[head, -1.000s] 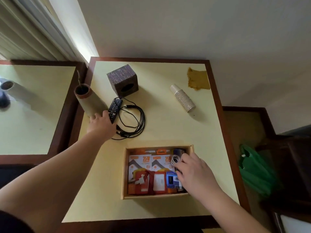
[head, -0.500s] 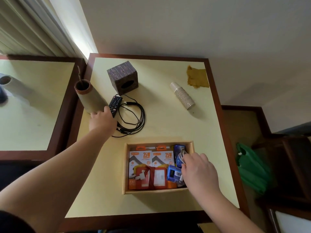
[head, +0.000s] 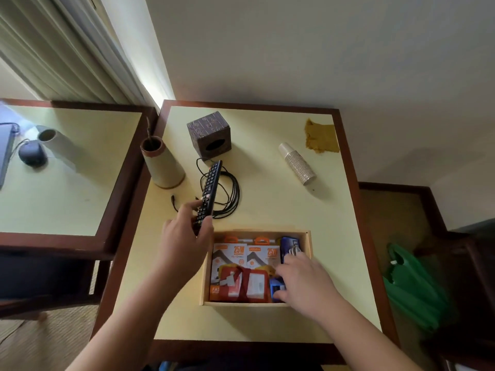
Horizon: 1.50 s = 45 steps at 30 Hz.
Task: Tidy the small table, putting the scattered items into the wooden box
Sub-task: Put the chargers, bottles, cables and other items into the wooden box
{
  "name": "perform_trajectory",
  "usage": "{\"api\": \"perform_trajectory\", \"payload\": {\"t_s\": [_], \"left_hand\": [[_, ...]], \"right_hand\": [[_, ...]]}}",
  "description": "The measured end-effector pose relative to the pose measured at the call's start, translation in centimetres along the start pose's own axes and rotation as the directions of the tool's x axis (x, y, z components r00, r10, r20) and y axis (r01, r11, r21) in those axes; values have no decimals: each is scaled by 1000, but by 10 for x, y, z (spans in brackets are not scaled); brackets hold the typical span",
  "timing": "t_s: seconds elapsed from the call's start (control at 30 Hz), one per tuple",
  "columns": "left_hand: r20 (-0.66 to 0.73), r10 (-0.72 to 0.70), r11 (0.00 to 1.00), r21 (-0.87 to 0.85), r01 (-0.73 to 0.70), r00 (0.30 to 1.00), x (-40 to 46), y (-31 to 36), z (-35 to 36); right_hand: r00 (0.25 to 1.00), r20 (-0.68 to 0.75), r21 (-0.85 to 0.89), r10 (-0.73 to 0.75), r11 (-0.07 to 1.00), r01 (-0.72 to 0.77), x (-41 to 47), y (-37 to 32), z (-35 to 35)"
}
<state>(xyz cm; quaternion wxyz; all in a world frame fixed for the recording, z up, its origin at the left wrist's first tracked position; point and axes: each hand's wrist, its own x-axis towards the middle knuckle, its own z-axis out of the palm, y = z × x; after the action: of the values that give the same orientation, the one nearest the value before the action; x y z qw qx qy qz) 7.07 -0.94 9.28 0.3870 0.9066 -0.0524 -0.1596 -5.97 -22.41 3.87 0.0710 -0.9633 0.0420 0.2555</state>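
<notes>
My left hand [head: 184,236] grips the near end of a black remote [head: 210,190] and holds it lifted over the table, just left of the wooden box [head: 308,243]. The box sits near the front edge and holds orange and white charger packs [head: 241,259], a red pack and blue items. My right hand [head: 305,283] reaches into the box's right side, its fingers resting on a small blue box [head: 276,287] and beside a white coiled cable [head: 293,250]. A black coiled cable [head: 227,194] lies on the table behind the remote.
On the small table [head: 281,210] stand a cone-shaped vase [head: 162,164], a patterned cube [head: 209,132], a lying stack of paper cups [head: 297,163] and a yellow cloth [head: 320,136]. A second table [head: 67,183] adjoins on the left. A green bag [head: 412,287] lies on the floor at right.
My left hand has picked the remote up off the table and carried it toward the box. My right hand stays in the box's right side.
</notes>
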Motion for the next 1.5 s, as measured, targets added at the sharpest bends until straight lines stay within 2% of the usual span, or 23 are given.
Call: {"api": "perform_trajectory", "payload": {"t_s": [0.03,0.1,0.17,0.2,0.27,0.33,0.4,0.47,0.57,0.67,0.83,0.9,0.97,1.03,1.1,1.17,1.33,1.5], "left_hand": [[43,-21,990,-142,27,999,-9,4,1],[184,-67,899,-415,139,981,-25,13,2],[312,-83,772,-580,259,946,-37,15,4],[359,-75,710,-636,303,930,-41,14,5],[426,-53,633,-685,361,903,-48,11,9],[450,-33,623,-689,370,892,-53,9,16],[438,-9,667,-667,332,899,-57,11,24],[398,2,733,-625,269,917,-59,13,33],[316,30,828,-539,153,948,-64,15,46],[274,57,868,-488,88,960,-65,11,56],[205,44,906,-420,48,978,-57,1,60],[133,63,938,-348,-13,989,-50,2,55],[66,104,973,-215,-88,992,-40,5,46],[57,166,986,-32,-164,985,-28,8,35],[84,237,957,152,-247,968,-15,7,26],[126,287,917,251,-311,949,-4,4,20],[127,372,837,382,-391,920,12,-13,19],[154,469,768,416,-488,870,13,-41,24]], "right_hand": [[1000,14,-8,-3,1000,3,0,0,-3],[1000,16,52,2,999,-3,1,-1,-7],[996,-48,313,77,948,-58,0,-4,-14],[987,-76,497,144,863,-87,-1,-7,-21],[969,-72,800,238,594,-86,-2,-15,-37],[971,-53,933,232,359,-35,-1,-20,-50],[977,-57,968,206,252,3,1,-22,-60],[978,-67,973,199,232,19,5,-20,-63],[984,-73,962,162,270,27,7,-17,-62],[983,-107,947,151,316,55,8,-16,-60],[976,-112,962,187,268,58,12,-5,-59],[980,-134,931,149,358,72,13,2,-60],[990,-135,840,42,535,92,14,7,-63],[990,-128,715,-66,686,138,16,10,-65],[982,-155,599,-105,781,178,22,13,-64],[975,-187,508,-118,838,199,28,16,-63],[948,-231,287,-220,915,283,37,18,-54],[874,-392,85,-287,935,345,47,18,-28]]}}
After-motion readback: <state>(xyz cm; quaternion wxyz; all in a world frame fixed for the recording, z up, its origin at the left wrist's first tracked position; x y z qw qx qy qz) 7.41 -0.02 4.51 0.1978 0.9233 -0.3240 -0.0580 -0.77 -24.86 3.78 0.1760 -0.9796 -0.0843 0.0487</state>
